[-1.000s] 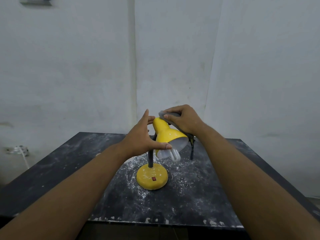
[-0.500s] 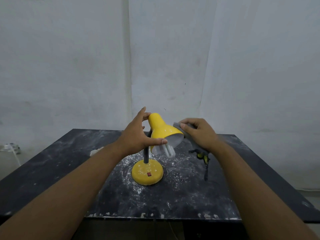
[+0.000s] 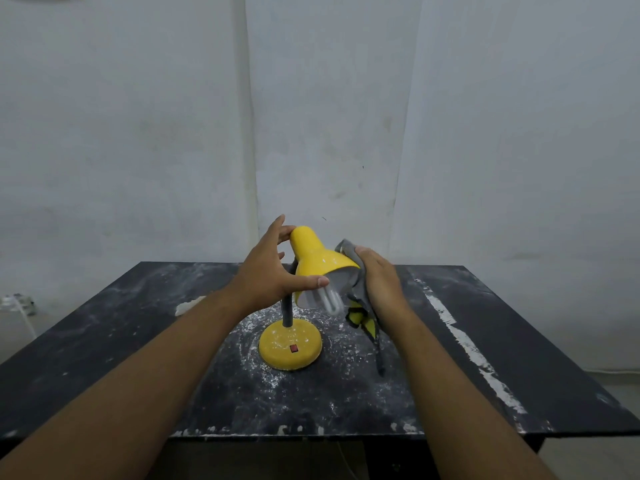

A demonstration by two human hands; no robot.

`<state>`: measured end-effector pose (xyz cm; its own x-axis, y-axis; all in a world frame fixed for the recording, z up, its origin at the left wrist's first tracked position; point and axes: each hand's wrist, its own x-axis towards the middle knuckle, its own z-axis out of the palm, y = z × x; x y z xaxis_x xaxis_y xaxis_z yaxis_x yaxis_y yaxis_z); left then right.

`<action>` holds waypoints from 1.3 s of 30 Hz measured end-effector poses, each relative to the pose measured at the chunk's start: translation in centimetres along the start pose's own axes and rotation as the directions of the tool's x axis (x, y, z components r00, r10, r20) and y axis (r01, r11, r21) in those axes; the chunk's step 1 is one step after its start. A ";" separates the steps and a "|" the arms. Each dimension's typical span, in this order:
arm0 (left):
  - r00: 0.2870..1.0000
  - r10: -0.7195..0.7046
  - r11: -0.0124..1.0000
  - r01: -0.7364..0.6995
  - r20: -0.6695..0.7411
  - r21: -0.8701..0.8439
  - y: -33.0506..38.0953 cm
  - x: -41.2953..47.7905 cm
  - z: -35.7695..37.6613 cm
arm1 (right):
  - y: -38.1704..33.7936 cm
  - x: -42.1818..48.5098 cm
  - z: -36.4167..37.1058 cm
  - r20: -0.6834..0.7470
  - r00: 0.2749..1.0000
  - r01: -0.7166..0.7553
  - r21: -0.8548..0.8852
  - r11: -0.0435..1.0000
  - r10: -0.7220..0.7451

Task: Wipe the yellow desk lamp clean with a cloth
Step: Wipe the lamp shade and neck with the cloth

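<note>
The yellow desk lamp [image 3: 317, 258] stands mid-table on a round base [image 3: 290, 345] with a red switch; its grey neck rises to a tilted shade with a white bulb showing underneath. My left hand [image 3: 268, 273] grips the shade from the left, thumb across its lower rim, fingers behind its top. My right hand [image 3: 379, 284] presses a grey cloth [image 3: 360, 289] with yellow and black trim against the shade's right rim. The cloth's tail hangs down toward the table.
The black table [image 3: 485, 368] is speckled with white dust, thickest around the lamp base, with a white scraped streak on the right. A pale lump [image 3: 188, 304] lies at the left. White walls stand close behind. A socket with cable [image 3: 17, 303] sits far left.
My right hand with the cloth went from the top of the shade down its right side, and now presses the right rim. The left hand kept its hold on the shade.
</note>
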<state>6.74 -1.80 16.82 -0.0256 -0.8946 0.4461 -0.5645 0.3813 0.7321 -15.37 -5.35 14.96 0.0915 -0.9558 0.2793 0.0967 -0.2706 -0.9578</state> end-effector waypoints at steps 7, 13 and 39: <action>1.000 -0.011 0.999 0.010 -0.011 -0.033 0.0 -0.1 -0.2 | 0.4 0.3 -0.4 -0.065 0.980 -0.197 -0.179 0.964 0.188; 1.000 -0.013 1.000 0.013 -0.011 -0.027 -0.1 -0.2 -0.1 | -0.4 0.2 1.3 -0.063 0.974 0.212 -0.076 0.974 -0.217; 0.976 0.040 0.996 -0.055 0.213 0.064 0.4 -0.5 -2.4 | -4.1 -1.0 -1.5 0.128 0.854 0.518 -0.291 0.804 -0.504</action>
<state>8.50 -0.70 18.08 -0.2231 -0.9077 0.3555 -0.6138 0.4141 0.6722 -17.36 -3.51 18.50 0.1558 -0.6653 0.7301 -0.1629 -0.7463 -0.6453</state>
